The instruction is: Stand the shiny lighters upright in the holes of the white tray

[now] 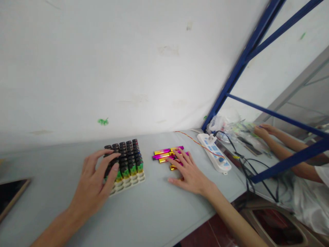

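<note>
A pale tray (125, 185) stands on the grey table, holding rows of upright lighters (128, 159) with black tops and green-yellow bodies. My left hand (96, 175) curls over the tray's left side, its thumb and fingers closed around a black-topped lighter; the hand hides part of these rows. To the right, several shiny purple-and-gold sticks (164, 156), perhaps also lighters, lie flat in a loose group. My right hand (189, 173) rests over their right end with its fingers spread, touching them and covering some.
A white power strip (214, 152) with plugs and cables lies at right, beside a blue metal frame (231, 77). Beyond the frame, another person's hands (264, 130) are near plastic bags (221, 125). A dark flat object (11, 195) lies at the left edge.
</note>
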### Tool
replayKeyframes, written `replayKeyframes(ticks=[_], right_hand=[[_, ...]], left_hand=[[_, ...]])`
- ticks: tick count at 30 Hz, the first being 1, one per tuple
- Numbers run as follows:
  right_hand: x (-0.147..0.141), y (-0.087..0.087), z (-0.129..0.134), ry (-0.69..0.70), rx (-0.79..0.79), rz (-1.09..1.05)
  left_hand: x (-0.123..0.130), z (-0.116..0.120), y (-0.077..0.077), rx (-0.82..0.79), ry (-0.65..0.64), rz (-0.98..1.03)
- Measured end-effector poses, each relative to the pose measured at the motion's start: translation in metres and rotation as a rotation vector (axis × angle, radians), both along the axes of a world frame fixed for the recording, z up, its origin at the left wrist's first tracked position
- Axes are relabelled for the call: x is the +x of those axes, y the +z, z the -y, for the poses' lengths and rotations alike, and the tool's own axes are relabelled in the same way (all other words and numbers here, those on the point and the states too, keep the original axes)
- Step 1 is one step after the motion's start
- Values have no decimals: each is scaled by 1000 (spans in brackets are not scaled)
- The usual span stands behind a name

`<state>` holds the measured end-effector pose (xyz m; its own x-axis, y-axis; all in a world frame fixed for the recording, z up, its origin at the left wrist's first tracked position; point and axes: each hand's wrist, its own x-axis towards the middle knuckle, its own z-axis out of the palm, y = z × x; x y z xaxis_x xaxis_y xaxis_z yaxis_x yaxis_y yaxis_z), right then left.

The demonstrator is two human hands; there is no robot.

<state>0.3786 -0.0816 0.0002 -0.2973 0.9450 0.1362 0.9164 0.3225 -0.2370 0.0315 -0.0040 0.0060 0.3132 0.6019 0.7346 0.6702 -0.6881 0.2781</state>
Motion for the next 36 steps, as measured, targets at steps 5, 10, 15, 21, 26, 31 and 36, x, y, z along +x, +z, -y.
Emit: replayKeyframes(ticks=[5, 10, 15, 21, 26, 31, 36], right_hand=[[-2, -9, -23, -26, 50, 24], [-14, -9, -47, 7, 9, 20], [-25, -14, -56, 2, 37, 38], [-28, -15, -53, -9, 56, 49], [-27, -15, -52, -6, 76, 22], [-25, -15, -55, 2, 76, -55], [-19, -10, -68, 13, 68, -121]], left_hand=[[-4, -6, -4, -68, 44, 18], [-5, -7, -9, -89, 35, 36], [-2, -5, -8, -94, 42, 51], [-1, -4, -6, -111, 42, 74], [-1, -4, -7, -137, 37, 94], [0, -4, -6, -142, 29, 106], [0, -4, -5, -141, 34, 120]])
